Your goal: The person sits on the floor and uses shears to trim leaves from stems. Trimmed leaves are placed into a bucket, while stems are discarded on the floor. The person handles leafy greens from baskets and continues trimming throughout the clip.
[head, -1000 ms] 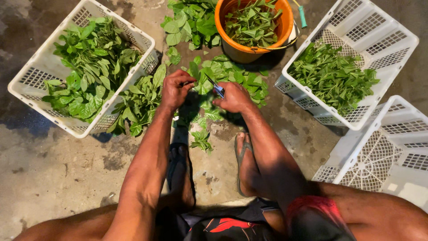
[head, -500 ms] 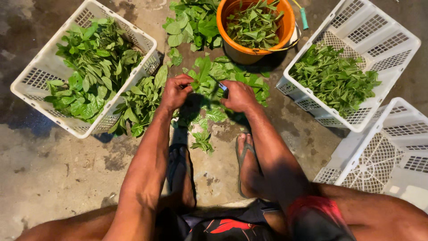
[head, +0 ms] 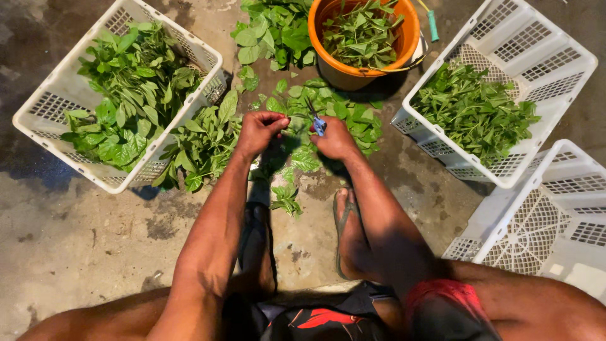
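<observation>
I squat over a heap of green leafy sprigs (head: 328,113) on the concrete floor. My left hand (head: 259,129) pinches a sprig stem among the leaves. My right hand (head: 333,137) grips small blue-handled scissors (head: 317,121), their blades pointing up toward the stem between my hands. Cut leaves fill the orange bucket (head: 410,44) just beyond my hands.
A white crate (head: 44,107) full of leafy stems sits at left, with more stems (head: 202,148) spilled beside it. A white crate (head: 543,76) of picked leaves stands at right, an overturned crate (head: 549,221) below it. My sandalled feet (head: 350,233) rest near loose sprigs (head: 285,197).
Both hands have stayed together over the leaf heap; the view has shifted slightly, and the left fingers have closed tighter on the stem.
</observation>
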